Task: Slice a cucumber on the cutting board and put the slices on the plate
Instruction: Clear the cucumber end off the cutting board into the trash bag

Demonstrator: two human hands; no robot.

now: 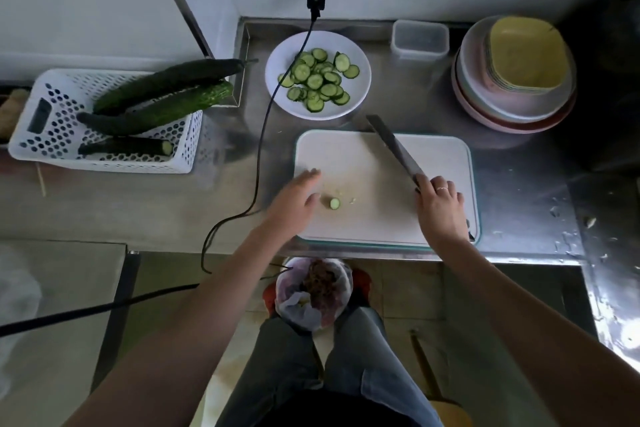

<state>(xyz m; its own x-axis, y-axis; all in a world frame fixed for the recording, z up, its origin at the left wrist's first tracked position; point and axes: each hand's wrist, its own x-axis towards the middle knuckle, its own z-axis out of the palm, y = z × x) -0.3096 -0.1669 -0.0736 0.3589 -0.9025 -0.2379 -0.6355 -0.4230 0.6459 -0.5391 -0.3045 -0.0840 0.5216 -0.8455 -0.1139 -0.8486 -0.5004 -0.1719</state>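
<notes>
A white cutting board (381, 163) lies on the steel counter. One small cucumber end piece (334, 203) sits on its left part, with a few scraps beside it. My left hand (294, 201) hovers over the board's left edge, fingers apart and holding nothing, just left of that piece. My right hand (440, 204) grips the handle of a knife (394, 149), whose blade points up-left across the board. Behind the board stands a white plate (277, 94) with several cucumber slices (318, 80) on it.
A white perforated basket (45, 135) at the left holds whole cucumbers (162, 94) and a cut one. A black cable (259, 149) runs from the wall socket across the counter. Stacked bowls (512, 94) and a clear box (419, 40) stand at the back right. A bin bag (311, 291) sits below the counter edge.
</notes>
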